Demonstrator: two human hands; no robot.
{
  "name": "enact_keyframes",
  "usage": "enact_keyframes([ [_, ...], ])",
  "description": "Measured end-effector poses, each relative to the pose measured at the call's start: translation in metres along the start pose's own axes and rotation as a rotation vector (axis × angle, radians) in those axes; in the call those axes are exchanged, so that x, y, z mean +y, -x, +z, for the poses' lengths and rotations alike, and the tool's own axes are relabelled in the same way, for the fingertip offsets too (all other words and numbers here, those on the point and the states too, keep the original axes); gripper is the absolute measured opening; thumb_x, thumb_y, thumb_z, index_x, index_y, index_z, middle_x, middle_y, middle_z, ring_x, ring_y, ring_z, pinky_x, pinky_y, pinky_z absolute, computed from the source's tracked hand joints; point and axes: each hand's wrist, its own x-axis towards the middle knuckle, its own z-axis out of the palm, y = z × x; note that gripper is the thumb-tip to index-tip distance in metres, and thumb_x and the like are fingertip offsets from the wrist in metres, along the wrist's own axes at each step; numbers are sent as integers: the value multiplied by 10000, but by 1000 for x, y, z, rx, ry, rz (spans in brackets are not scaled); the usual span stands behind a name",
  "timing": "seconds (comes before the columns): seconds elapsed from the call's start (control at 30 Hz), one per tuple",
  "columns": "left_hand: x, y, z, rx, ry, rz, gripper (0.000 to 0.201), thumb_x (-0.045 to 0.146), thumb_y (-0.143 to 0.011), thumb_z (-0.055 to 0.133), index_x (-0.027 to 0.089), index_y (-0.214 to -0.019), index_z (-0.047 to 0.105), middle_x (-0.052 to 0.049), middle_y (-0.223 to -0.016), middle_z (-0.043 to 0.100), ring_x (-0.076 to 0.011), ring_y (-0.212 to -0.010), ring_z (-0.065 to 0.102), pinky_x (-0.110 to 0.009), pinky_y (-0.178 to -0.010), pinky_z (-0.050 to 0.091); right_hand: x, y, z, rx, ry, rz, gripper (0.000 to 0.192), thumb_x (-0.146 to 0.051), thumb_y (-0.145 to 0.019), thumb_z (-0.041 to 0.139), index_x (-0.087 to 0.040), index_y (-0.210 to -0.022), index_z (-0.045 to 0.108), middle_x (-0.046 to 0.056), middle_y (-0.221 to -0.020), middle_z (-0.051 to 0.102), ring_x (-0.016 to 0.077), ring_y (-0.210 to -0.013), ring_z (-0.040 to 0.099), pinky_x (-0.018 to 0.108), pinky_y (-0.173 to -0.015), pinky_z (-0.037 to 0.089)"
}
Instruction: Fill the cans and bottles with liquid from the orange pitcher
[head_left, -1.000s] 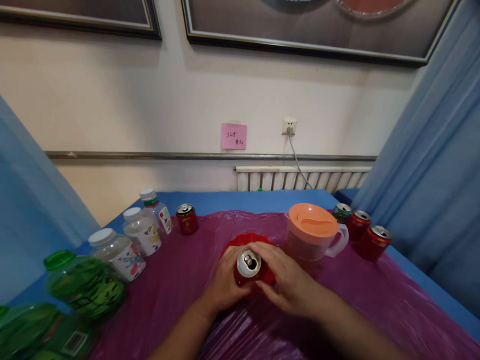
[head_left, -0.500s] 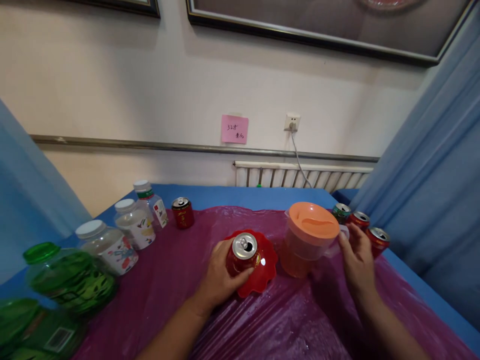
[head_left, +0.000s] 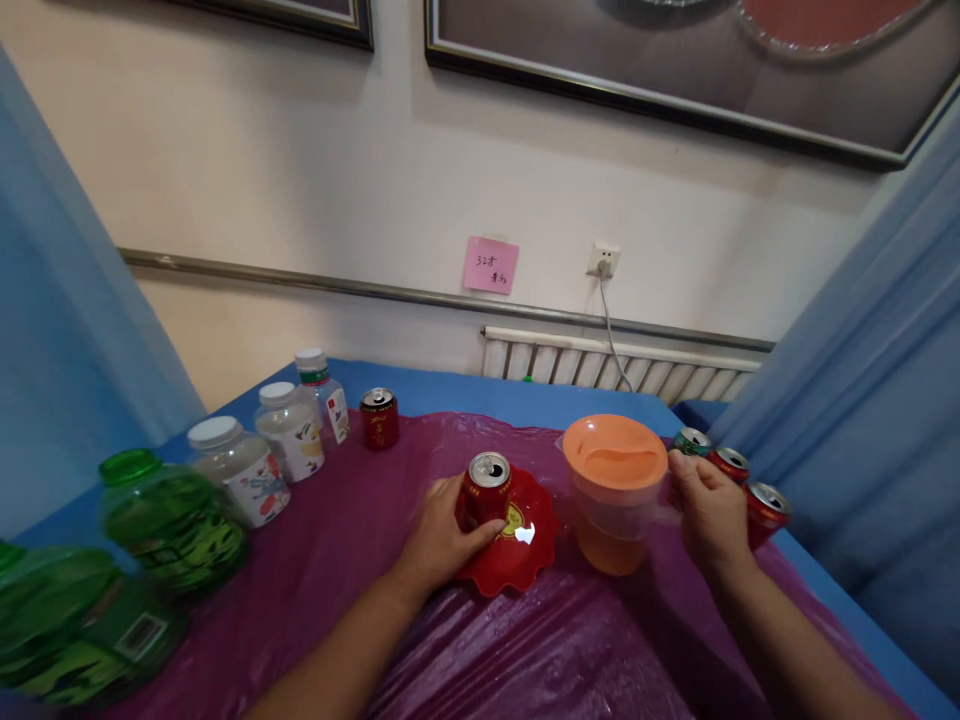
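Observation:
An opened red drink can stands upright over the left part of a red scallop-edged plate. My left hand is wrapped round the can from the left, thumb in front. To the right is a clear plastic pitcher with an orange lid and some liquid low inside. My right hand is closed on the pitcher's handle, which its fingers mostly hide. The pitcher is upright; whether its base touches the table I cannot tell.
Clear jars with white caps and green plastic bottles line the left side. A red can stands at the back left. Several cans stand behind my right hand. A purple plastic sheet covers the blue table.
My right hand has closed on the pitcher's handle, and the pitcher has shifted slightly left and nearer me. My left hand still holds the can. The camera view has turned a little.

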Motion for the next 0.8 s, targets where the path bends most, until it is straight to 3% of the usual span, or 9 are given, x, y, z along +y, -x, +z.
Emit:
enact_keyframes([
  [0.17, -2, 4, 3, 14, -14, -11, 694, 435, -715, 855, 224, -1332, 620, -120, -1214, 722, -341, -1090, 661, -483, -967, 506, -37, -13, 0, -102, 148, -52, 573, -665, -728, 799, -186, -554, 537, -52, -543, 415, 92, -534, 347, 223, -486, 303],
  [0.47, 10, 6, -1, -37, -21, 32, 622, 463, -696, 857, 246, -1249, 671, -103, -1180, 744, -347, -1084, 659, -496, -984, 482, -71, -26, 2, -274, 265, -69, 539, -681, -727, 794, -205, -591, 580, -29, -541, 484, 114, -498, 407, 235, -443, 324],
  [0.8, 16, 8, -3, -86, -29, 40, 552, 453, -672, 864, 263, -1162, 696, -76, -1094, 753, -340, -1050, 659, -487, -982, 453, -103, -27, 21, -299, 410, -196, 631, -790, -668, 749, -214, -530, 531, -35, -527, 391, 112, -507, 355, 242, -433, 288],
])
